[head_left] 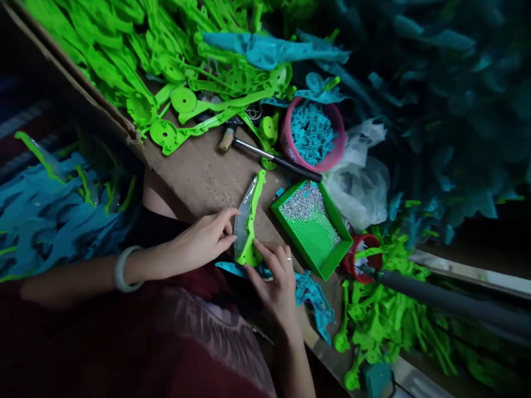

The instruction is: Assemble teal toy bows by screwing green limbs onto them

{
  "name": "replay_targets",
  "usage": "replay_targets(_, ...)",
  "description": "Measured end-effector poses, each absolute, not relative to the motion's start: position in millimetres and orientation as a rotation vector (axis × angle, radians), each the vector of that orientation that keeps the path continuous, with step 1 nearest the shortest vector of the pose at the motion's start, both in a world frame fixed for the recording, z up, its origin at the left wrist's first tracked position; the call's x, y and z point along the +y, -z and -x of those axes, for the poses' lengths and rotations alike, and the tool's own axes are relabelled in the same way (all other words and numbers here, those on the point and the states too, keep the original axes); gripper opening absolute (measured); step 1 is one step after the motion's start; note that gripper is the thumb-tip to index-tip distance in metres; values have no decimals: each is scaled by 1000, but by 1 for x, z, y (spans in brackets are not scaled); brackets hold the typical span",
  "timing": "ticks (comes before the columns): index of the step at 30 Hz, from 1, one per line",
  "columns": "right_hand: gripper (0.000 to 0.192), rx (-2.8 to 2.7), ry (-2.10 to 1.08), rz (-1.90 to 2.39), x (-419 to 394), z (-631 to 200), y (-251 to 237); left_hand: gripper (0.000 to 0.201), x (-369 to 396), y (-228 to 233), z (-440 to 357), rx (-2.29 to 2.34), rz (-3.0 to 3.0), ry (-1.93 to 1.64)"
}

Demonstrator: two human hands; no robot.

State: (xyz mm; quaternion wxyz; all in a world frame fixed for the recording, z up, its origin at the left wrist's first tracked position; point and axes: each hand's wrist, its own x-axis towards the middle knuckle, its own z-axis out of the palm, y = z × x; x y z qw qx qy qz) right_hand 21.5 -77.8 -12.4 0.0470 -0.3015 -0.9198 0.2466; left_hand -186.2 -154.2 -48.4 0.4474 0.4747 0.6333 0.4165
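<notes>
Both hands meet on a green plastic piece (249, 221) lying on the brown board (199, 171) near the person's body: the left hand (205, 240) pinches its pale, clear-looking edge between thumb and fingers, and the right hand (276, 282) presses fingertips against its lower end, a ring on one finger. Under the right hand lies a blue plastic part (309, 293). Just beside the piece sits a green tray (327, 260) with silvery bits piled at its far end, and a small red cup (352, 262) touches the tray's right corner. Beyond, a hammer (269, 155) lies across the board between the piece and a pink bowl (332, 160) of blue scraps. Farther off, a heap of green parts (166, 72) crowds the board's far side.
</notes>
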Motion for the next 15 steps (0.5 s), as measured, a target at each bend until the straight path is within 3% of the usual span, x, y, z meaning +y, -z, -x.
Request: replay_targets(15,53,-2763,-897,924,-76,-32,11,44,-145,53,184,1473,-1133,-996)
